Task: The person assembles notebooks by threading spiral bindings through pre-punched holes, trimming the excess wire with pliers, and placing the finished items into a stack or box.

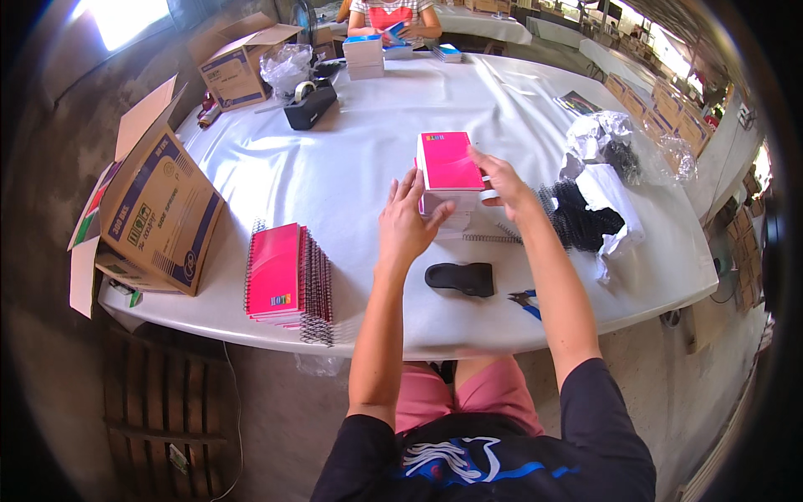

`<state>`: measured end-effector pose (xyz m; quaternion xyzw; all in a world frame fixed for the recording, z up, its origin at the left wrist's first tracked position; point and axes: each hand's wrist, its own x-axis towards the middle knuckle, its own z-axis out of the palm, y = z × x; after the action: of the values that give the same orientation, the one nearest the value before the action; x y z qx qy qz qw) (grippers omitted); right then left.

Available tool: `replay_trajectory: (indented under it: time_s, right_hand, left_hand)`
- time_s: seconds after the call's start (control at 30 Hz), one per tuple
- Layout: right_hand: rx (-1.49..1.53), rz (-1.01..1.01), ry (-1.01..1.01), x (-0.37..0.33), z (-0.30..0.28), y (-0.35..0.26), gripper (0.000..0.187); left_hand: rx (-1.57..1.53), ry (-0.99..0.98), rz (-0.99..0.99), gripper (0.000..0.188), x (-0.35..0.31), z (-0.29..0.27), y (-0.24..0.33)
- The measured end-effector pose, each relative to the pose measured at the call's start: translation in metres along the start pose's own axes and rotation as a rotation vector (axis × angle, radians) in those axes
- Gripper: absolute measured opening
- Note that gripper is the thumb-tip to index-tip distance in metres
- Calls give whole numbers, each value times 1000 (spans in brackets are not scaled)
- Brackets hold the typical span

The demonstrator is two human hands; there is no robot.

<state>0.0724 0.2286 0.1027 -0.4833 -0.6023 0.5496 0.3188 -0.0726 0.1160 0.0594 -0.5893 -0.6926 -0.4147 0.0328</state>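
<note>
A stack of notebooks with bright pink covers stands in front of me on the table, its pale page edges facing me. My left hand is at its near left corner, fingers stretched and thumb apart. At the stack's right side is my right hand, its fingers bent and its index finger at the edge of the top cover. Something small and white shows among the right fingers; its kind is unclear. Closer to me lie a black, rounded tool, blue-handled pliers and a loose dark spiral coil.
Left, coil-bound pink notebooks are piled beside an open carton. Black coils and white wrapping lie right. Farther back are a tape dispenser, another carton, a book stack and a seated person.
</note>
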Motion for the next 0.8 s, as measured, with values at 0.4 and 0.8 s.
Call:
replay_trajectory:
  time_s: [0.4,0.8]
  right_hand:
    - [-127,-140,-97,33,-26,-3,33]
    - [77,-474,-140,-67,-42,-12,32]
  left_hand:
    - [58,35,63,79,2,18,14]
    - [-86,287,196,98,-17,-36,47]
